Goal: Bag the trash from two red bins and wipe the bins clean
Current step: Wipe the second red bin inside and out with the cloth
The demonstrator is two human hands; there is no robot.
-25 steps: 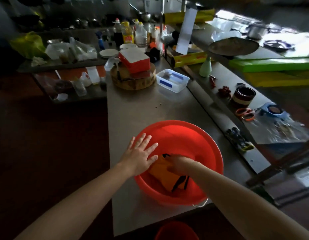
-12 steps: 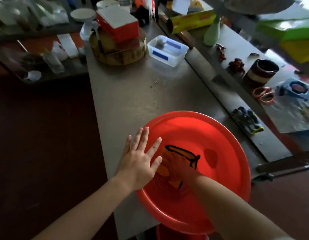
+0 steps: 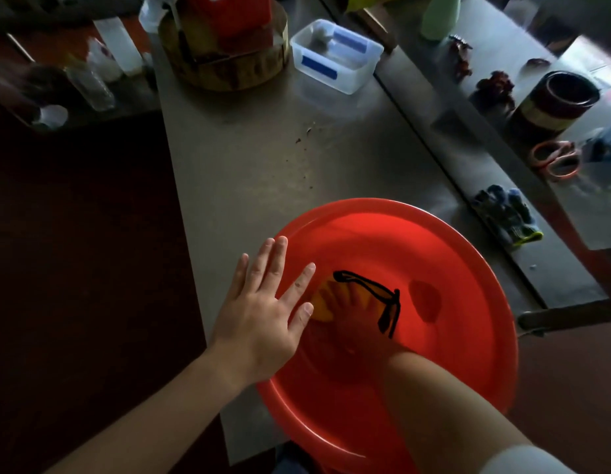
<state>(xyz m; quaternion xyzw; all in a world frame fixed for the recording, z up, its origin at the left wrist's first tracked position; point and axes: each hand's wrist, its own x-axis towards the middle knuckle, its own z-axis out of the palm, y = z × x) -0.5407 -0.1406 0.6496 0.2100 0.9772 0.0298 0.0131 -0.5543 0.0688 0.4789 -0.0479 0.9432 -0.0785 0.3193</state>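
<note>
Though half-hidden, cloth (image 3: 320,302) in red bin (image 3: 399,241)

steel table (image 3: 263,159): round wooden chopping block (image 3: 228,68) at far end, red box (image 3: 235,18) on top | clear plastic container (image 3: 334,56) just beside block | off to the right: dark jar (image 3: 553,104), orange-handled scissors (image 3: 555,160), work gloves (image 3: 506,215)

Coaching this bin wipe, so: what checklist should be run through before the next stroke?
1. Flat left hand steadies the bin at its rim: ok.
2. The right hand presses the cloth inside: ok.
3. No trash in the bin: ok, none visible.
4. Bin fully on the table: not ok, its near side seems to overhang.
5. Inside wiped clean: cannot tell.
</note>
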